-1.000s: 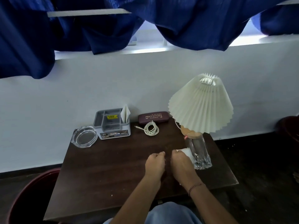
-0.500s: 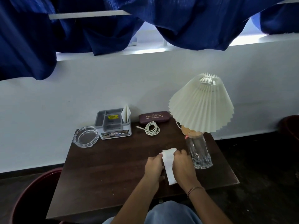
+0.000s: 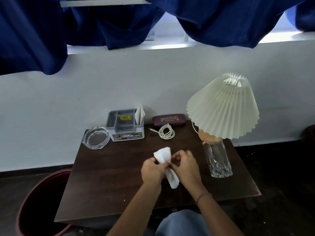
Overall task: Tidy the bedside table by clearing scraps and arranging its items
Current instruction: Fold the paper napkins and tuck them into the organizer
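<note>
A white tissue [image 3: 164, 155] is pinched between my left hand [image 3: 152, 170] and my right hand [image 3: 186, 165] over the middle of the dark wooden bedside table [image 3: 105, 176]. Its upper end bunches above my fingers and its lower end hangs down between my wrists. Along the back edge stand a glass ashtray [image 3: 95, 139], a grey organiser box [image 3: 126, 125] holding a folded paper, a coiled white cable [image 3: 166, 133] and a maroon glasses case [image 3: 168, 119].
A lamp with a pleated cream shade [image 3: 225, 106] stands at the table's right rear. A tall clear glass [image 3: 217, 160] stands in front of it, close to my right hand. A dark red bin [image 3: 34, 205] sits on the floor left of the table.
The tissue came from beside the glass into both hands, was spread flat, and is now gathered and bunched between them. My hands have shifted slightly left.
</note>
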Demonstrator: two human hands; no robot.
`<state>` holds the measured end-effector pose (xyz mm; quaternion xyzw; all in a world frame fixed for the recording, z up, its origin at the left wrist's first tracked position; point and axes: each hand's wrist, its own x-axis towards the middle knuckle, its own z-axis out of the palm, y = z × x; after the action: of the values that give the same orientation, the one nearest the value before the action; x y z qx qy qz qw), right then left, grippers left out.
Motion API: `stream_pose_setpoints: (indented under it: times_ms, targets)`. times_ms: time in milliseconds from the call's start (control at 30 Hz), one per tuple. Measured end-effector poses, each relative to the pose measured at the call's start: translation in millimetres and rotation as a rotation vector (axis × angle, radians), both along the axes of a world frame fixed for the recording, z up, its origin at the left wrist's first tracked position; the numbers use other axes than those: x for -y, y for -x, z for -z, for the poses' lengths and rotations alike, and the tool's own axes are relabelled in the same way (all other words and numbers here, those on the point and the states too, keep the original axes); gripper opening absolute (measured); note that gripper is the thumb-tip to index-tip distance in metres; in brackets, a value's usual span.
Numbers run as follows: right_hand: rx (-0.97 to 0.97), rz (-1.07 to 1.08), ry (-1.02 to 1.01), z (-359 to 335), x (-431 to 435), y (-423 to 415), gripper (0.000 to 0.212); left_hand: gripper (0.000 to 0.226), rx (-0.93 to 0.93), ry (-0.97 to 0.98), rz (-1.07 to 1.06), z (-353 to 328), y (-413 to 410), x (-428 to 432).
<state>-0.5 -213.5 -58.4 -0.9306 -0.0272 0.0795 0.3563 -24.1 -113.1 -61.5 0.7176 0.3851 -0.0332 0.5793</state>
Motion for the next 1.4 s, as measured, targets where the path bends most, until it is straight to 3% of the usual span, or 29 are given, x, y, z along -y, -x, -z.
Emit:
stream_pose_setpoints:
  times_ms: [67, 133, 233, 300, 500, 600, 1000, 1167, 1267, 1400]
  targets:
    - [0.115, 0.045, 0.008, -9.6, -12.9, -0.4, 0.011, 0.024, 0.018, -0.215, -0.012, -12.5, 0.1, -18.5]
    - [0.025, 0.066, -0.211, -22.6, -32.5, -5.2, 0.01, 0.026, 0.069, -0.387, -0.045, -29.3, -1.4, -37.2]
    - [-0.118, 0.009, -0.458, -43.1, -71.5, -16.5, 0.028, 0.024, 0.265, -0.445, -0.036, -54.5, -10.6, -62.7]
    - [-0.134, -0.027, -0.577, -59.4, -97.3, -25.7, 0.042, 0.022, 0.379, -0.424, -0.006, -66.8, -18.6, -82.7]
    - [-0.232, -0.118, -0.755, -92.6, -155.0, -54.2, 0.074, 0.066, 0.433, -0.003, -0.066, -99.9, -38.1, -146.5]
    - [-0.218, -0.141, -0.708, -96.9, -175.0, -67.2, 0.077, 0.074, 0.411, 0.036, -0.04, -108.5, -46.1, -166.3]
    - [-0.278, -0.239, -0.568, -86.1, -206.6, -92.9, 0.077, 0.061, 0.294, 0.138, -0.113, -91.1, -76.7, -195.3]
    - [-0.157, -0.243, -0.495, -80.3, -200.8, -97.7, 0.066, 0.04, 0.222, 0.12, -0.078, -85.8, -79.0, -201.7]
    - [-0.045, -0.23, -0.459, -79.7, -190.6, -97.8, 0.065, 0.036, 0.285, -0.017, -0.175, -85.6, -71.1, -198.7]
    - [0.05, -0.184, -0.502, -85.1, -167.9, -86.7, 0.047, 0.026, 0.443, -0.096, -0.237, -87.1, -56.7, -170.1]
